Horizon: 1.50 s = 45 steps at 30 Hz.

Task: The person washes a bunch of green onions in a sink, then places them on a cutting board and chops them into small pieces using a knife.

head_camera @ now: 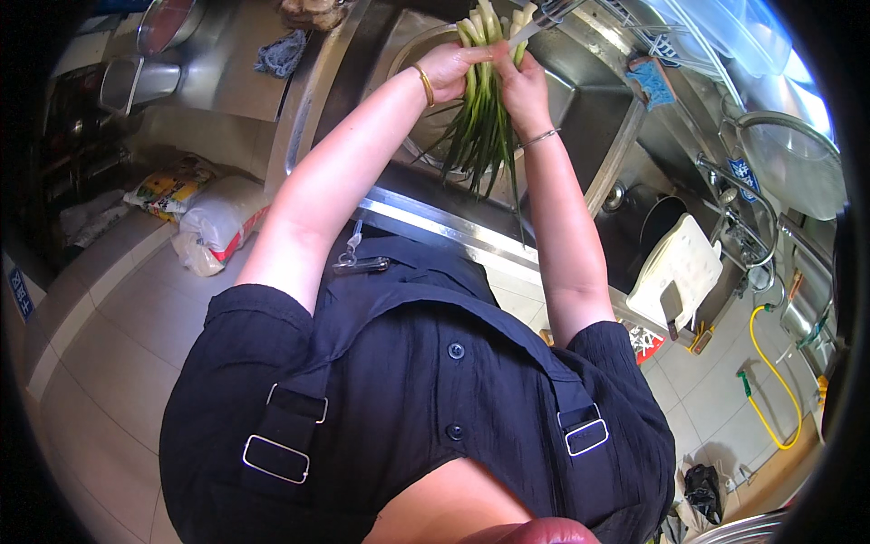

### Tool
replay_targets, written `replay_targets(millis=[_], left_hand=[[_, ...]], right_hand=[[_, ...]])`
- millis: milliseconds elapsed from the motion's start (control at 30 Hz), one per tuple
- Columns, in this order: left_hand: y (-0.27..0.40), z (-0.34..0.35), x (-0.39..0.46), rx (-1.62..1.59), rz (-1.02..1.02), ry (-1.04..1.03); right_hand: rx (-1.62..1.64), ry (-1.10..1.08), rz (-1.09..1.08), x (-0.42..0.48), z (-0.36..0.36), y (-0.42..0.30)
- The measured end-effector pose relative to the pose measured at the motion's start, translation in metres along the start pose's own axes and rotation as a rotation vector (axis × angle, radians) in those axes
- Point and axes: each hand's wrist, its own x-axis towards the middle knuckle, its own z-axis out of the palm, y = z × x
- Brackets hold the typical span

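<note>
Both of my hands grip a bunch of green onions (481, 129) over a stainless steel sink (597, 129). The white ends point up and away from me, while the dark green leaves hang down towards the front rim. My left hand (448, 71) holds the bunch from the left and my right hand (527, 95) from the right, with the thumbs close together. A metal faucet (554, 12) reaches in beside the white ends, and a stream of water falls from it onto the bunch. Behind the leaves, a large round metal basin (411, 64) stands in the sink, partly hidden.
A blue sponge (652, 83) lies on the ledge right of the sink. White cutting boards (676, 272) lean in the second basin, near a mesh strainer (788, 163). A grey cloth (281, 54) rests on the left counter. Plastic bags (211, 228) sit on the floor.
</note>
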Motion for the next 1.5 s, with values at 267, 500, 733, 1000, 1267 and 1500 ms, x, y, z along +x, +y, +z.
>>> replay_targets(millis=[267, 500, 733, 1000, 1267, 1500], left_hand=[[0.011, -0.026, 0.013, 0.022, -0.140, -0.083], [0.023, -0.003, 0.004, 0.053, -0.091, -0.143], [0.026, -0.023, 0.025, -0.035, -0.282, -0.206], [0.028, -0.028, 0.033, -0.154, -0.346, -0.320], [0.038, -0.024, 0.031, 0.004, -0.240, -0.423], [0.061, -0.024, 0.026, -0.162, -0.277, -0.289]], right_hand=[[0.253, -0.195, 0.283, -0.004, -0.020, -0.020], [-0.050, -0.236, 0.194, 0.006, -0.009, -0.039], [-0.781, -0.287, -0.765, 0.042, -0.013, -0.040], [0.006, -0.631, -0.103, 0.035, -0.008, -0.063], [-0.274, -0.484, 0.189, 0.041, -0.030, -0.083], [-0.400, 0.292, -0.308, -0.009, -0.029, -0.057]])
